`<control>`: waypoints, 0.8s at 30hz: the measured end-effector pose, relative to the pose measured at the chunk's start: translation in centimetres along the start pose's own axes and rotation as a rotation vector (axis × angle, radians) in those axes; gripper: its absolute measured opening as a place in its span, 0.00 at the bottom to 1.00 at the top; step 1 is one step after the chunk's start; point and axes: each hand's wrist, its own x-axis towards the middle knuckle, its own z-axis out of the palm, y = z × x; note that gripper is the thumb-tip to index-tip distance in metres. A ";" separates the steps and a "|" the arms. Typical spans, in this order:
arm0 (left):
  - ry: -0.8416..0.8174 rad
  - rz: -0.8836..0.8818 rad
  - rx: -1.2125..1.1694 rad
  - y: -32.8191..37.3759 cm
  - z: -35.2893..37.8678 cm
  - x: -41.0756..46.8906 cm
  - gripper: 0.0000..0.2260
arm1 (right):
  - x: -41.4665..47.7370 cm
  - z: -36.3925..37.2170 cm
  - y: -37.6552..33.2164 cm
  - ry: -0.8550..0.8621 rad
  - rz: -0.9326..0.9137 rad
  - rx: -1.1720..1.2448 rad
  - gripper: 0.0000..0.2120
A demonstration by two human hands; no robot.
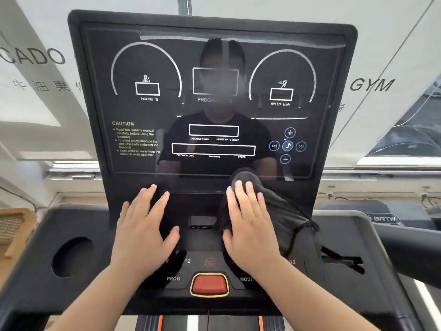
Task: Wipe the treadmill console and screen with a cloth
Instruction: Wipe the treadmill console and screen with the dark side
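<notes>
A: At the lower middle of the frame, just under the display, how does the right hand [250, 223] hold?

B: Flat, not clasping. The fingers are straight and close together, and the palm presses the dark grey soft cloth [284, 211] onto the black plastic treadmill console [372, 247]. The cloth bunches out to the right of the hand, and its top fold touches the lower edge of the glossy black screen [133, 111].

A: And the left hand [145, 225]?

B: Also flat, fingers spread wide and holding nothing, resting bare on the console left of centre. I'd judge it steadies the person while the other hand rubs.

A: Room to move?

B: Upward, the whole screen lies free. Downward, the red rectangular yellow-rimmed stop button [209, 284] sits between the wrists and is best skirted. A small black port block [202, 222] lies between the hands. The cloth could snag on the oval cup recess [71, 256] at lower left or the jagged slot [341, 259] at lower right.
</notes>
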 end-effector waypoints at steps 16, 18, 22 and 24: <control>-0.088 0.027 -0.130 -1.8 0.4 -0.6 0.41 | -1.3 -1.1 3.1 0.107 0.182 0.011 0.31; -0.095 0.032 -0.158 -2.2 0.4 -0.6 0.41 | -0.9 -1.0 2.3 0.105 0.238 0.005 0.31; -0.106 0.086 -0.136 -3.4 0.3 -0.5 0.40 | 0.9 -0.5 -1.6 0.092 0.194 -0.003 0.32; -0.109 0.113 -0.100 -4.0 0.1 -0.4 0.41 | 2.0 -0.4 -4.2 0.079 0.124 -0.006 0.32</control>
